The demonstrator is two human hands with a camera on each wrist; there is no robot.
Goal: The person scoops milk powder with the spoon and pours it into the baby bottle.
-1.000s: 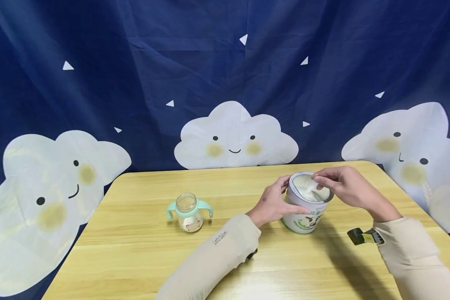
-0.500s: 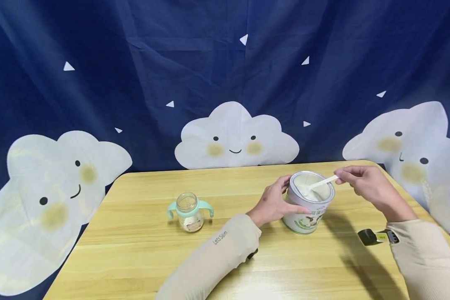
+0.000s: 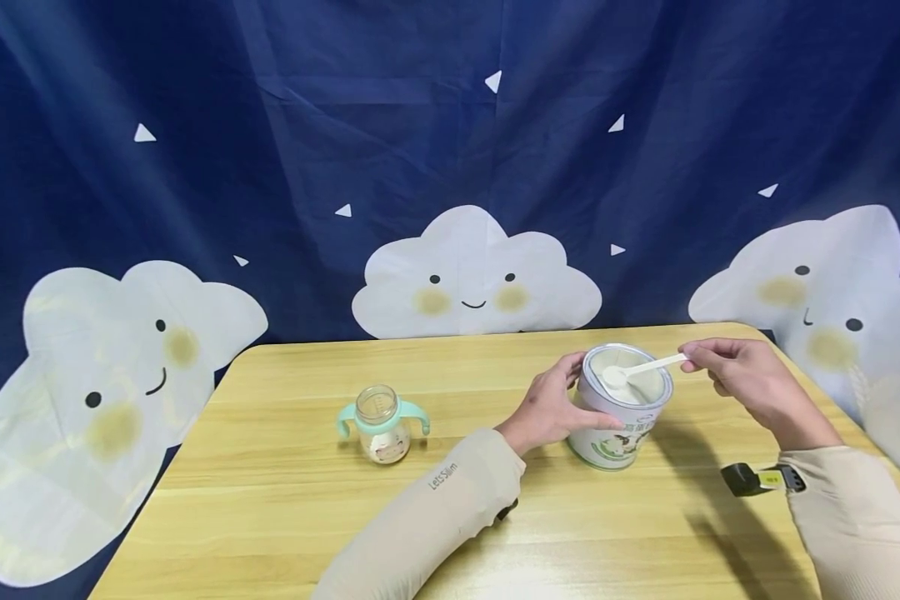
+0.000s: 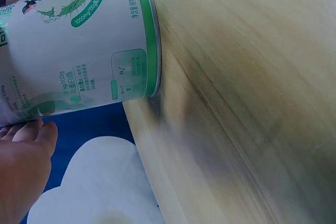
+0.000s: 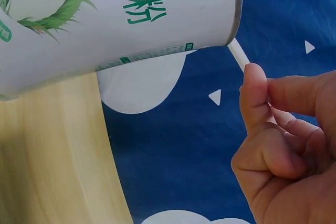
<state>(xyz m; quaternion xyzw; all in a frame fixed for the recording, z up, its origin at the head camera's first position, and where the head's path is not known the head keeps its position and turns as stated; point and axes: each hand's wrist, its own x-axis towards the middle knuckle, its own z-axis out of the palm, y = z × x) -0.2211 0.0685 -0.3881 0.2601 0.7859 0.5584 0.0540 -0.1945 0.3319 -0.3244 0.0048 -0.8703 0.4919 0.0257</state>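
Note:
An open milk powder can [image 3: 607, 437], white with green print, stands on the wooden table in the head view. My left hand [image 3: 547, 408] grips its side, thumb across the front and fingers round the far left. A white scoop [image 3: 656, 364] lies over the can's mouth, its bowl just inside the rim. My right hand [image 3: 753, 387] pinches the end of the scoop's handle between thumb and forefinger, right of the can. The right wrist view shows this pinch, with the scoop's bowl hidden behind the can. Fingers of the left hand [image 4: 29, 156] touch the can in the left wrist view.
A baby bottle [image 3: 384, 433] with mint-green handles stands uncapped to the left, pale contents inside. The wooden table [image 3: 270, 500] runs back to a dark blue curtain [image 3: 292, 125] printed with white clouds.
My right hand has drawn back to the right with the scoop, so more of its handle shows above the can. The left hand and can have stayed in place.

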